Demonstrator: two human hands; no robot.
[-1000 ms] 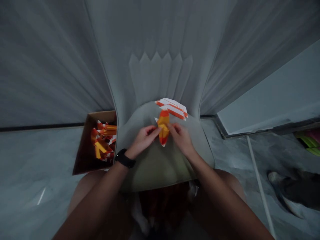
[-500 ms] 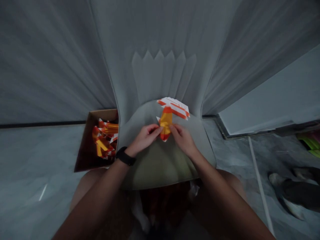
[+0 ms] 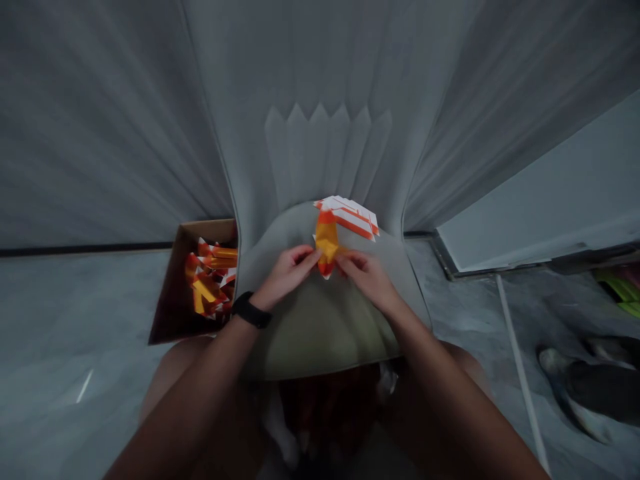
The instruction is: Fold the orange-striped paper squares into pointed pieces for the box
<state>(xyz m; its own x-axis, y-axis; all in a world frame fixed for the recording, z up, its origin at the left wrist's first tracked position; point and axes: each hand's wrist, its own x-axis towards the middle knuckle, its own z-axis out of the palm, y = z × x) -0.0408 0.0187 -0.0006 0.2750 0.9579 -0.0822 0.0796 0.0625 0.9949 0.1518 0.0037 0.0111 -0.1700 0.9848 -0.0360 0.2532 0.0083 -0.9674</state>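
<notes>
Between my hands, above the chair seat, is a folded paper piece (image 3: 327,241), yellow in the middle with red-orange ends and white tips. My left hand (image 3: 293,270) pinches its left edge between thumb and forefinger; a black band is on that wrist. On the opposite edge, my right hand (image 3: 367,277) pinches the paper with its thumb and fingers. Just behind it, a fanned stack of white and orange paper strips (image 3: 355,215) lies on the seat. The undersides of the folds are hidden.
A grey padded chair (image 3: 320,333) stands in front of me, its backrest rising behind the seat. At its left, a cardboard box (image 3: 173,307) on the floor holds several folded orange and yellow papers (image 3: 207,287). Another person's shoe (image 3: 575,393) shows at the right.
The folded paper has shifted slightly left and away from me, and looks a little narrower. My right hand has moved left with it, while the left hand stays nearly in place.
</notes>
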